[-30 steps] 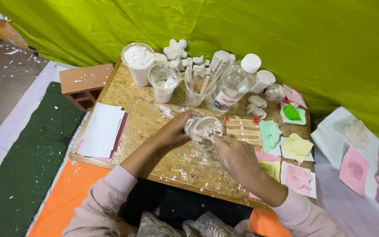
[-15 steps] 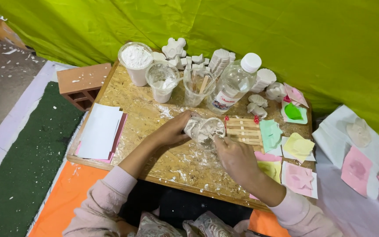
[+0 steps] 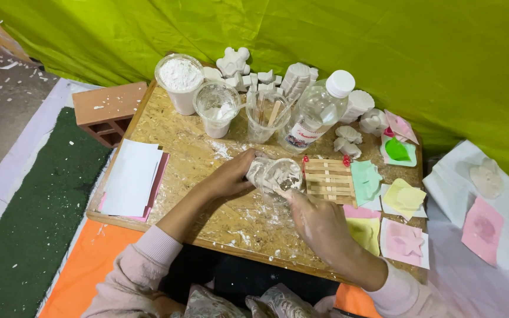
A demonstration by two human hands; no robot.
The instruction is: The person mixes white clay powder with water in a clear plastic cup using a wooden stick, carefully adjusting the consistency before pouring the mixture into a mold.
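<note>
My left hand grips a clear plastic cup smeared with white plaster, tilted on its side with its mouth facing my right hand. My right hand is at the cup's mouth, fingers at or just inside its rim. Both hands hover over the middle of a low chipboard table dusted with white powder.
At the table's back stand a cup of white powder, two more clear cups, one holding sticks, a clear bottle with a white cap and white plaster casts. A small wooden pallet, coloured moulds and paper lie around.
The cup has tipped further onto its side and moved slightly right. My right hand stays at its mouth.
</note>
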